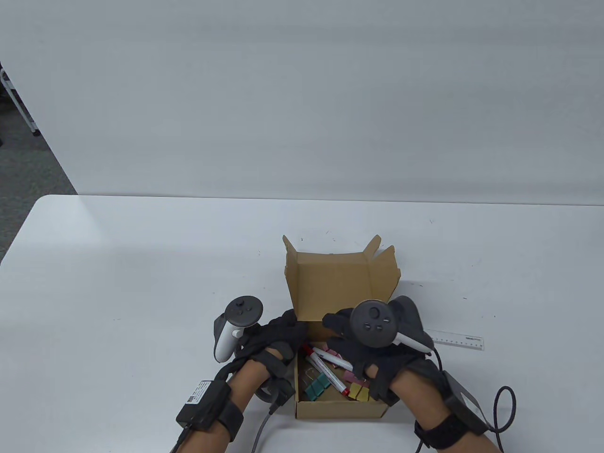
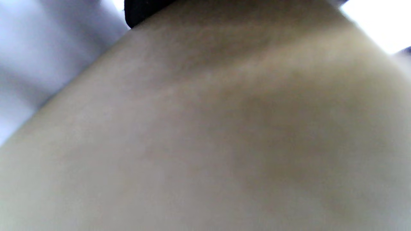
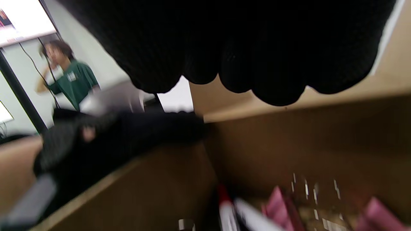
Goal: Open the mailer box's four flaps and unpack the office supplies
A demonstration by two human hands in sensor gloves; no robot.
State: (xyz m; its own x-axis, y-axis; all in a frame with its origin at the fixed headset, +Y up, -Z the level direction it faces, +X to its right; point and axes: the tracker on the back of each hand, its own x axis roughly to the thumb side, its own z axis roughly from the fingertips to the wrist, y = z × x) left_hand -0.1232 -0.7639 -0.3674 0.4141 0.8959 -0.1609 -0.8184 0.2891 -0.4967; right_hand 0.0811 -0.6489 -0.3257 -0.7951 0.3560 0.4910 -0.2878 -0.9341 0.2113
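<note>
Open mailer box (image 1: 337,283), no legible print, left hand (image 1: 278,337) grip on its wall, right hand (image 1: 373,349) grip unclear

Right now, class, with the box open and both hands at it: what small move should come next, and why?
Probably lower the right hand to pick up a marker: the mailer box lid stands open, markers and clips still lie inside, and only the ruler is out on the table.

left wrist view blurred tan, right hand (image 1: 377,351) hiding part of box contents (image 1: 330,373), ruler (image 1: 460,340) partly covered
</note>
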